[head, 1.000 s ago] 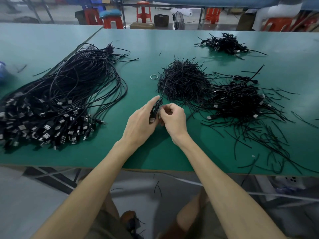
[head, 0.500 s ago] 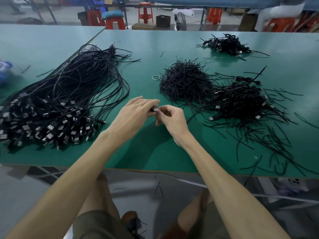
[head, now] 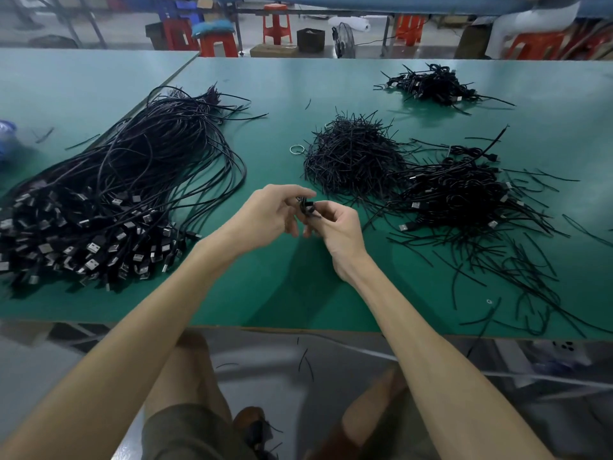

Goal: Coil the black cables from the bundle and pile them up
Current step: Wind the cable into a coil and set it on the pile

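Both hands pinch one small coiled cable (head: 306,207)
Left hand (head: 265,217) and right hand (head: 341,227) meet above the green surface (head: 282,287); cable bundle (head: 109,194) at nine o'clock.

L hand (head: 268,215) pinches cable (head: 306,207) | R hand (head: 341,230) same | arms fwd

Can make out only a dark scrap of the coiled cable (head: 306,207), mostly buried between the fingers of left hand (head: 265,216) and right hand (head: 341,230); cannot count its turns. Cropped by the picture's edge far left of it: cable bundle (head: 109,194), blue object (head: 5,141). Cropped far right of it: loose ties (head: 517,260).
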